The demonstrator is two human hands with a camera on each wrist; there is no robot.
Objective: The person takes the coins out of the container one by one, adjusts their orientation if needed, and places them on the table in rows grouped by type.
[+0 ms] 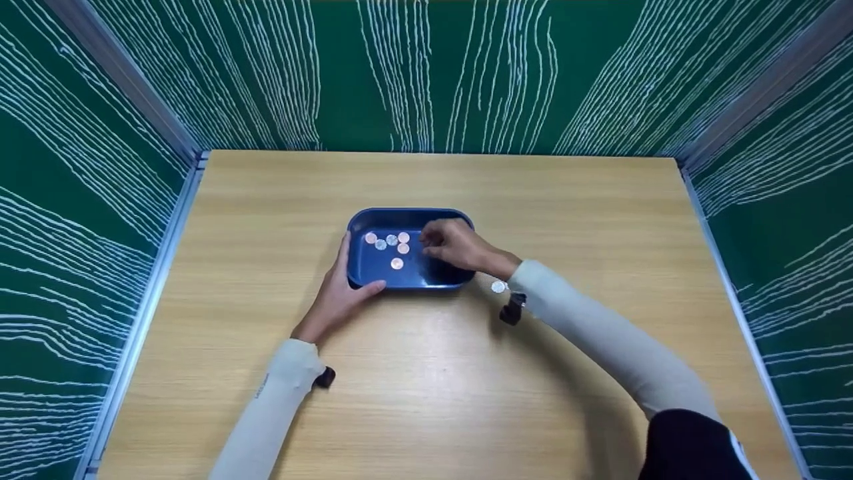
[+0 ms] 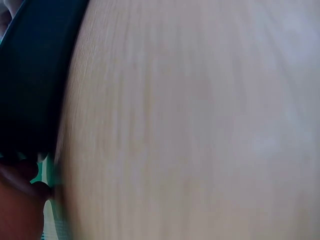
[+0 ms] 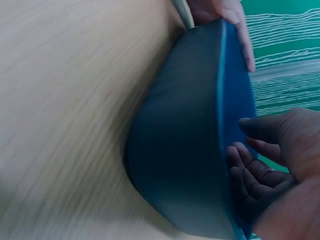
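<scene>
A dark blue rectangular tray [image 1: 420, 283] with raised walls sits on the wooden table. Several coins [image 1: 397, 263], some copper and some silver, lie in its left half. My left hand [image 1: 340, 287] grips the tray's near left corner, thumb at the front rim and fingers along the left wall. Over the tray's right half is my right hand [image 1: 456, 243], its fingers bent and pointing left toward the coins. In the right wrist view a gap shows between thumb [image 3: 262, 127] and fingers, with no coin seen there; the tray wall [image 3: 175, 135] stands beside them.
One silver coin [image 1: 499, 287] lies on the table [image 1: 426, 400] outside the tray, near the right wrist. Dark wrist cameras [image 1: 513, 310] hang under both sleeves. Green walls [image 1: 440, 80] with white wavy lines border the table at the back and sides.
</scene>
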